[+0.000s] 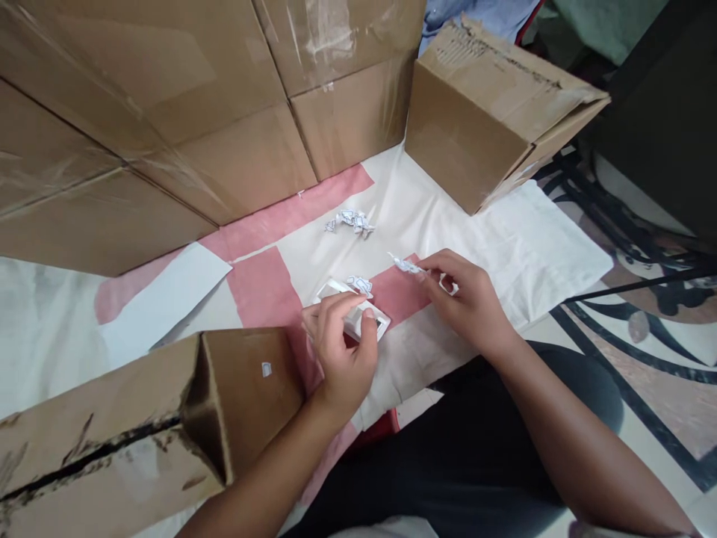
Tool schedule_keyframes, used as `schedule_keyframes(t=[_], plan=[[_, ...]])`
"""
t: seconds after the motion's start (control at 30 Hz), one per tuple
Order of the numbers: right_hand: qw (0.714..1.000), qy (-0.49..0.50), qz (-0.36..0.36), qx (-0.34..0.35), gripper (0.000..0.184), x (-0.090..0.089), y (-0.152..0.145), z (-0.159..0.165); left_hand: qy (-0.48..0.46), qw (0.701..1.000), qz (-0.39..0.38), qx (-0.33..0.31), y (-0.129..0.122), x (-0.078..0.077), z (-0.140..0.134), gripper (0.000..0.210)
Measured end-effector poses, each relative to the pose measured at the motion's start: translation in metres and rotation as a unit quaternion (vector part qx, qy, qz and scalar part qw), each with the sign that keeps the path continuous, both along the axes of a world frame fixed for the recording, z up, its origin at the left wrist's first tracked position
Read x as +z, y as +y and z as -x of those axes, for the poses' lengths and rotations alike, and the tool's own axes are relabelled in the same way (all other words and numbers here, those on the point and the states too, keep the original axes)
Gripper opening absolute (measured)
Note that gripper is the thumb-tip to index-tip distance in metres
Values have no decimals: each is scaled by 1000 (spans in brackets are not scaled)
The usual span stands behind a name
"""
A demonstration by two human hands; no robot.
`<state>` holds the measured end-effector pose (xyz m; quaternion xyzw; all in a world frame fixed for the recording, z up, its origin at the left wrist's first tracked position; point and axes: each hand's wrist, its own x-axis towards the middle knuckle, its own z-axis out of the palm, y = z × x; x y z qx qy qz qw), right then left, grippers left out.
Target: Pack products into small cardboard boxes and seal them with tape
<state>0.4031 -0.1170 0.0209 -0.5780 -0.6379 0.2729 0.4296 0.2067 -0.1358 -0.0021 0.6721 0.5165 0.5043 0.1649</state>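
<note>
Left hand fingers gripping white plastic piece under fingertips, right hand thumb and finger pinching crumpled printed strip jutting past fingertips, crumpled scraps beyond both hands' fingers.

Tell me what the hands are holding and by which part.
The left hand holds a white rectangular case by its near side; the right hand pinches a crumpled white strip by its right end.

Upper left, we note stacked, taped cartons. Upper right: one ragged-edged carton. Lower left: another worn box, white sheet just above. Far right, we see patterned floor.
</note>
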Motion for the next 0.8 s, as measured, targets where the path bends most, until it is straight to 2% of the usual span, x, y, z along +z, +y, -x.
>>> schedule_keyframes(t=[0.2,0.33,0.47,0.63,0.8], plan=[[988,77,60,122,22,15,-1,7,-13,1000,5,7,1,0,1,14],[978,87,95,164,23,16,-5,11,-19,1000,-4,-14,2,3,2,13],[976,86,97,177,22,13,-8,10,0,1000,-10,-18,2,5,2,5],[976,89,73,183,21,14,-9,8,10,1000,5,-7,1,5,2,11],[971,115,100,183,23,14,-9,9,15,1000,-8,-15,2,6,1,4]])
